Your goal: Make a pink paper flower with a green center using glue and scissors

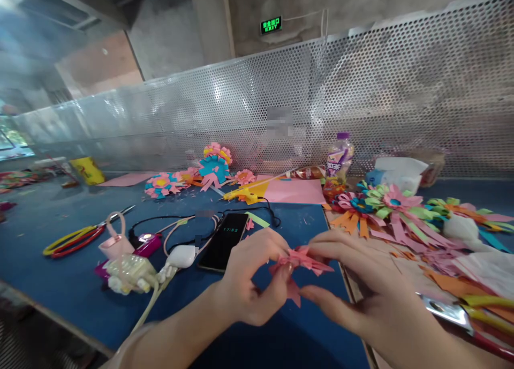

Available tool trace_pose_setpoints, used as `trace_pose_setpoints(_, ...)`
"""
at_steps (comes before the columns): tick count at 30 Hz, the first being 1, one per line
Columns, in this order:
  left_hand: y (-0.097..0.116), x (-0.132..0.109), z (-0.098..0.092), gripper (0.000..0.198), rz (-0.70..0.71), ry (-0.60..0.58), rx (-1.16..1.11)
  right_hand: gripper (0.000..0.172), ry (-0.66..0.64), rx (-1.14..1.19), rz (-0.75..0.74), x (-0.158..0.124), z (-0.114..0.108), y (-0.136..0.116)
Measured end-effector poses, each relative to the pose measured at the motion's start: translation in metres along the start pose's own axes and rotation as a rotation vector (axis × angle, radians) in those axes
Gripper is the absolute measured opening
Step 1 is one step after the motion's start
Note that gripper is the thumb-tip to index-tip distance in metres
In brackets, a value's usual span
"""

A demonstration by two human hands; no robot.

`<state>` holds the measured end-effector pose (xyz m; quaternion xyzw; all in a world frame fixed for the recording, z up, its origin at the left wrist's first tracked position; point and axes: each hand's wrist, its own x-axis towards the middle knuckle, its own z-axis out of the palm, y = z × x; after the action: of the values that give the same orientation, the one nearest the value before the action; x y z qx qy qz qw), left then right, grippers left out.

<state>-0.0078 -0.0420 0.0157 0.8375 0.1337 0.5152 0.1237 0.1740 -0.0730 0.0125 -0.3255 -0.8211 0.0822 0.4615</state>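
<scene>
Both my hands meet over the blue table (60, 272) near its front edge. Between them is a small pink paper flower piece (301, 264) with fringed strips. My left hand (251, 280) pinches its left side with thumb and fingers closed. My right hand (353, 286) holds its right side, fingers curled over the top and thumb below. Part of the paper is hidden under my fingers.
A black phone (224, 240) lies just beyond my left hand, with cables, a white charger (180, 255) and a pink pouch (116, 245). Finished paper flowers (212, 168) stand at the back and pile up at the right (395, 208). Scissors (76, 238), a glue gun (243, 195), a bottle (339, 157) and a perforated metal fence (361, 90) are around.
</scene>
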Motion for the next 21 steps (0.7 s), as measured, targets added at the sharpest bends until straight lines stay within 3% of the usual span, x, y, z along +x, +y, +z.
trace_pose_setpoints(3, -0.002, -0.001, 0.0, 0.012, -0.059, -0.025, -0.022, 0.004, -0.045, 0.114, 0.129, 0.002, 0.0, -0.001)
trace_pose_setpoints(9, -0.006, -0.003, -0.001, 0.006, -0.29, -0.194, -0.055, 0.016, -0.134, 0.079, 0.269, 0.009, -0.002, 0.002)
trace_pose_setpoints(13, -0.013, -0.005, 0.001, 0.011, -0.446, -0.152, -0.105, 0.019, -0.21, 0.136, 0.293, 0.016, -0.009, 0.007)
trace_pose_setpoints(17, -0.016, -0.002, 0.0, 0.012, -0.511, -0.113, -0.104, 0.019, -0.2, 0.1, 0.257, 0.024, -0.013, 0.012)
trace_pose_setpoints(21, -0.017, 0.004, -0.002, 0.013, -0.557, -0.17, -0.077, 0.015, -0.26, -0.022, 0.084, 0.033, -0.014, 0.023)
